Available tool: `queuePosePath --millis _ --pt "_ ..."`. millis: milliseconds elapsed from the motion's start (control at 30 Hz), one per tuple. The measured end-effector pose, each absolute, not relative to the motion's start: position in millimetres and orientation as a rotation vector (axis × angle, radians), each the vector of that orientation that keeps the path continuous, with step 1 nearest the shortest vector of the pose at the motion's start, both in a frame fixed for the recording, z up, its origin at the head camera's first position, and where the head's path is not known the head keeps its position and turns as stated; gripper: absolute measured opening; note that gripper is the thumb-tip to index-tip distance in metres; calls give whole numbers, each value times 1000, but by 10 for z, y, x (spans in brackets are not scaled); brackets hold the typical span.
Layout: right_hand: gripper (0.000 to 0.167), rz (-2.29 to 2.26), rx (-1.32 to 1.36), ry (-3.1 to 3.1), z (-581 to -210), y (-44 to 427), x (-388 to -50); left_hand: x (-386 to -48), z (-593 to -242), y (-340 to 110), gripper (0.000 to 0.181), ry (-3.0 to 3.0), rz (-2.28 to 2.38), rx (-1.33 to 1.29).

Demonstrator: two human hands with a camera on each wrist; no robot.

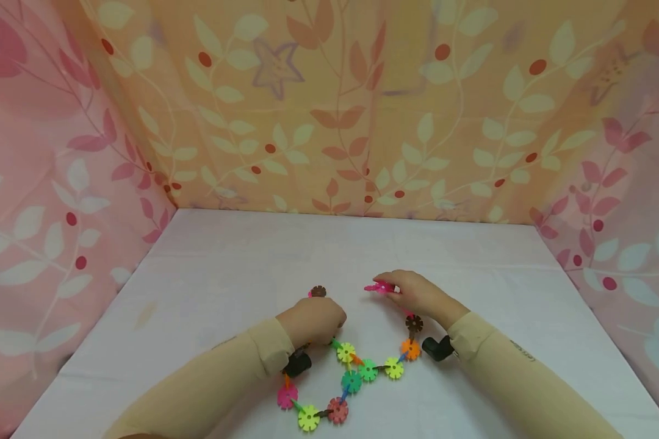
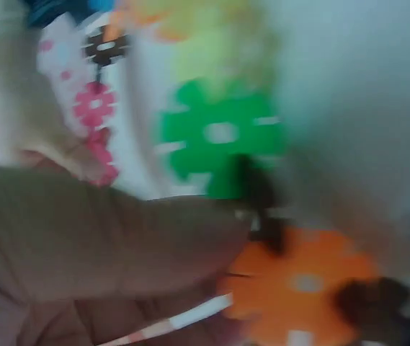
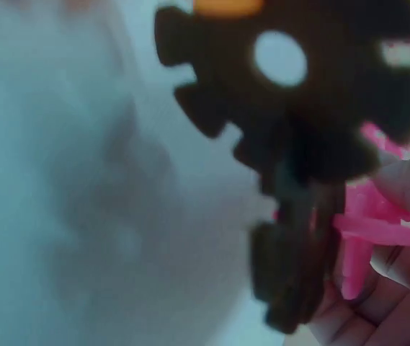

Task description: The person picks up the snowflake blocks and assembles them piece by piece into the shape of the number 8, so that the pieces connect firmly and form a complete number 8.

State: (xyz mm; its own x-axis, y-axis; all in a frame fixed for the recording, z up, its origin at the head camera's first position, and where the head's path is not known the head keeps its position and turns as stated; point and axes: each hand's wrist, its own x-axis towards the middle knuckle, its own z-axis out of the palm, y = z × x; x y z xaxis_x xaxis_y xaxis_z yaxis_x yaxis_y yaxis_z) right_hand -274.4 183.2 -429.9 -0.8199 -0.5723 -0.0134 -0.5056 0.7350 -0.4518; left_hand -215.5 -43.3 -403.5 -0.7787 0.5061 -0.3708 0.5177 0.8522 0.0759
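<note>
A chain of notched plastic discs, with a teal disc near its middle, branches and curves across the white table. My right hand pinches pink discs at the chain's far right end. In the right wrist view, a blurred brown disc stands close to the camera, beside those held discs. My left hand hides part of the left branch. Its thumb and fingers grip a brown disc between a green disc and an orange disc. Another brown disc shows just beyond the left knuckles.
Black wrist devices sit under the left cuff and by the right cuff. The white table is bordered at the back by an orange leaf-patterned curtain, with pink curtains at both sides.
</note>
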Motion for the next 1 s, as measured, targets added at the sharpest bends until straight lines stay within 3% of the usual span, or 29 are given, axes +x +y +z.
queuePosePath --millis 133,400,533,667,833,1000 --pt "31 -625 -829 2778 -4280 1864 -2749 -2068 -4060 -492 26 2684 -113 914" --pt "20 -640 -821 2708 -4256 1874 -2738 -2164 -4085 -609 18 2652 -194 1132" --pt "26 -615 -838 2690 -4280 1866 -2713 -2338 -4025 -658 5 2565 -65 970" --pt "30 -545 -914 2701 -4289 1847 -2688 -2595 -3976 -749 14 2660 112 691" --pt "17 -571 -973 2695 -4316 1831 -2686 -2815 -4064 -861 21 2741 275 459" --pt "11 -627 -977 2661 -4318 1833 -2700 -2912 -4204 -864 26 2738 309 483"
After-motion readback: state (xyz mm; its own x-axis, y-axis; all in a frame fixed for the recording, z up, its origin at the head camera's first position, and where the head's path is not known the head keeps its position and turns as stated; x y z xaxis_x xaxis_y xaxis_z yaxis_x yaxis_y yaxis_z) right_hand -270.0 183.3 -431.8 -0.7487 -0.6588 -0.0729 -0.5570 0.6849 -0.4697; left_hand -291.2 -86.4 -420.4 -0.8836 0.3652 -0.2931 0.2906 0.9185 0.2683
